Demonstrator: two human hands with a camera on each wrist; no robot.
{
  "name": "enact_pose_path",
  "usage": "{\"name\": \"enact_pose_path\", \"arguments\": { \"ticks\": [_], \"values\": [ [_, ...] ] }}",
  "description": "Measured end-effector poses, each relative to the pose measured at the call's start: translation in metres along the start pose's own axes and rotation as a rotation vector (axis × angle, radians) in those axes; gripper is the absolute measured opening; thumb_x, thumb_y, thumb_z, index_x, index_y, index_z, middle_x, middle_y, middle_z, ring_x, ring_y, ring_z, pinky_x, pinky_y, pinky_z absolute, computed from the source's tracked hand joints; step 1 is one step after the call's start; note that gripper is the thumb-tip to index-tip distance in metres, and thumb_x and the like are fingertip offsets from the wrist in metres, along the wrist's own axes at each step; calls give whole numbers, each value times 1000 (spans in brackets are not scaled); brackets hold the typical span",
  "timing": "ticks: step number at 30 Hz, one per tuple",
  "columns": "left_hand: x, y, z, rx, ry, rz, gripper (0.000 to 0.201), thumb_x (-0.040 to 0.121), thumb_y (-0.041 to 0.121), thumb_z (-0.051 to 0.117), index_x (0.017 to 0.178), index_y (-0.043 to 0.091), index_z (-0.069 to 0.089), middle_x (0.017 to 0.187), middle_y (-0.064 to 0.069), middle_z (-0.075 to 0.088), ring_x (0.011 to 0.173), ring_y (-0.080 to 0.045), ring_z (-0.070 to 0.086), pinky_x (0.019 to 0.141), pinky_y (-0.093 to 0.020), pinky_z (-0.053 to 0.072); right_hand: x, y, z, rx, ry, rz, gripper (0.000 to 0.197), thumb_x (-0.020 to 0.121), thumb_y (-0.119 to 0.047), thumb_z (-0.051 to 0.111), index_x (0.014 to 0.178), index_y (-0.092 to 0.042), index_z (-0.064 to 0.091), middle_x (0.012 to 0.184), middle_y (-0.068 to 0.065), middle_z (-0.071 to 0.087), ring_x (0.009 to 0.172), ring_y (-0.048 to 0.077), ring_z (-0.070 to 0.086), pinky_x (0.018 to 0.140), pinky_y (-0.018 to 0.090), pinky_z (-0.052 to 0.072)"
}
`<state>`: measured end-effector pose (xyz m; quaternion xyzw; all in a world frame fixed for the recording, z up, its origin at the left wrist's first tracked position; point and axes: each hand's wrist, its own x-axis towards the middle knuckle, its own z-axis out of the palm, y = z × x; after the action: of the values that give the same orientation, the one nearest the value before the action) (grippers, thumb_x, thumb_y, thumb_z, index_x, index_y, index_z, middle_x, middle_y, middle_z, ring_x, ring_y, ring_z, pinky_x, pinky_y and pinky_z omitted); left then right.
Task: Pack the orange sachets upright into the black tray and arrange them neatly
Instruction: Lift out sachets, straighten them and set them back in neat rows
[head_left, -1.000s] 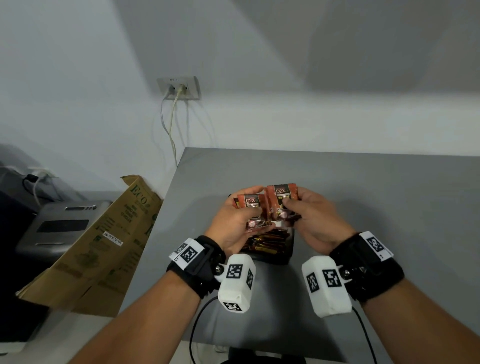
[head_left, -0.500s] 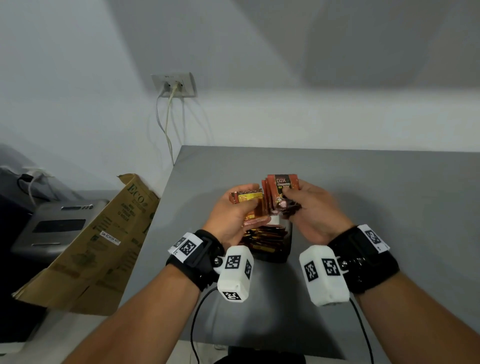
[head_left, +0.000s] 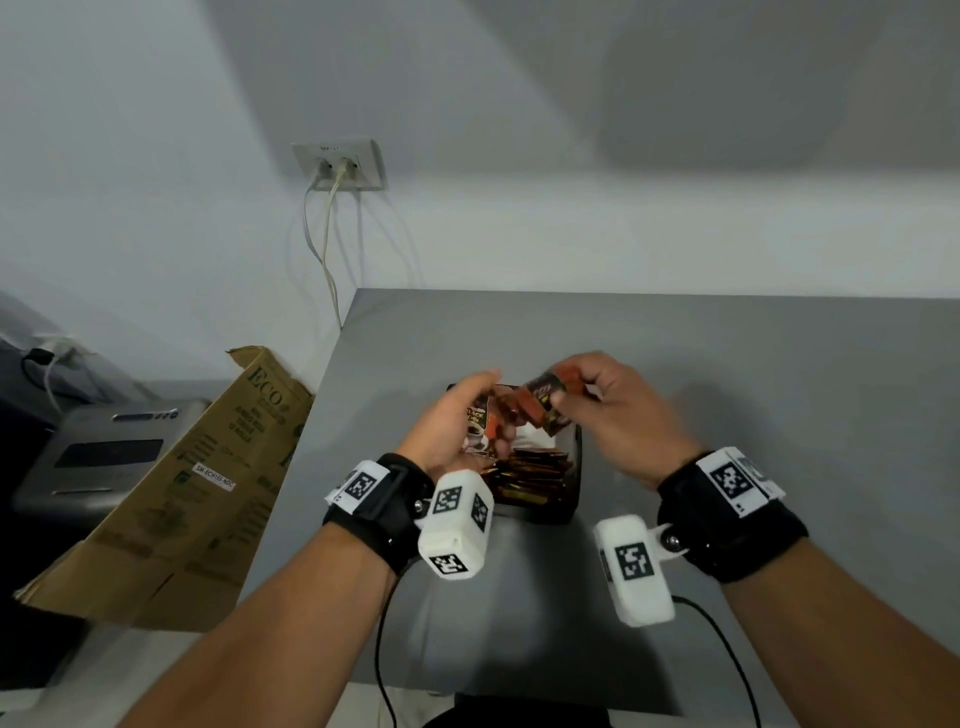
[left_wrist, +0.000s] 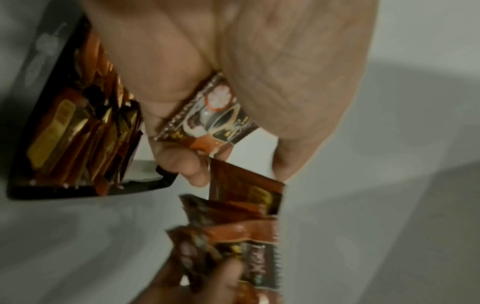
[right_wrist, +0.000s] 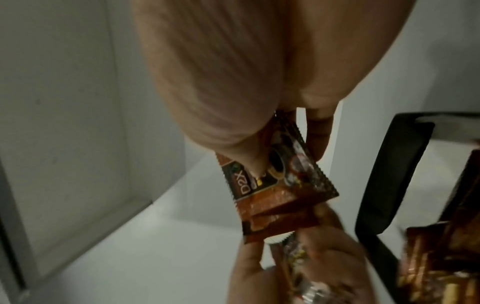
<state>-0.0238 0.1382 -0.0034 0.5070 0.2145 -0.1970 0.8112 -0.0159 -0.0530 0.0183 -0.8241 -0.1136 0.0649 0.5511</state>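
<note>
Both hands hover just above the far end of the shallow black plastic tray, which sits on the grey table near its left edge. The left hand grips an orange-and-brown foil sachet printed with a coffee cup, fingers curled round it. The right hand pinches a small bunch of orange foil sachets marked D2X, tilted down toward the left hand; how many are in the bunch cannot be told from the blurred wrist views. A row of orange and gold sachets standing on edge already fills the near part of the tray, while its far part shows pale bare floor.

The step in hand looks like sorting or squaring up the held sachets before they go in. The next move likely calls for turning them upright and sliding them into the open far end, tight against the standing row so it does not topple.

To the left of the table lean a brown cardboard box flap and a grey machine; a white wall socket with cables sits on the far wall. None of these blocks the tray; only the hands themselves crowd the opening.
</note>
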Motion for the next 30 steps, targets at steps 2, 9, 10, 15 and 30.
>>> {"name": "enact_pose_path", "arguments": {
  "ticks": [2,9,10,15,30],
  "values": [
    [2,5,0,-11,54,70,12,92,3,61,102,10,62,92,-13,61,63,-17,61,46,-24,48,-4,8,1,-62,-86,-5,24,92,-13,65,97,-35,72,103,-4,70,98,15,67,93,38,51],
    [0,10,3,179,60,371,49,81,-19,66,119,11,59,95,-13,63,83,-28,64,65,-35,58,-4,9,16,784,-4,268,22,99,2,47,111,2,65,96,15,73,84,24,68,79,36,56],
    [-1,8,7,197,39,382,45,82,-19,65,117,10,60,92,-12,65,82,-26,65,70,-36,58,-3,9,21,742,-6,293,22,100,0,47,111,1,66,97,16,73,85,25,68,83,38,55],
    [-3,6,7,-88,-49,211,21,97,5,46,108,5,64,90,-14,68,72,-23,65,58,-31,51,-1,9,22,838,81,347,23,102,-4,45,109,0,66,91,12,74,78,19,68,69,29,53],
    [2,-5,22,-118,-158,88,74,98,59,44,129,-7,60,117,-27,67,106,-35,67,97,-42,53,-4,-3,36,147,96,91,22,91,-16,66,108,-28,72,101,-8,75,97,10,70,96,42,54]
  ]
}}
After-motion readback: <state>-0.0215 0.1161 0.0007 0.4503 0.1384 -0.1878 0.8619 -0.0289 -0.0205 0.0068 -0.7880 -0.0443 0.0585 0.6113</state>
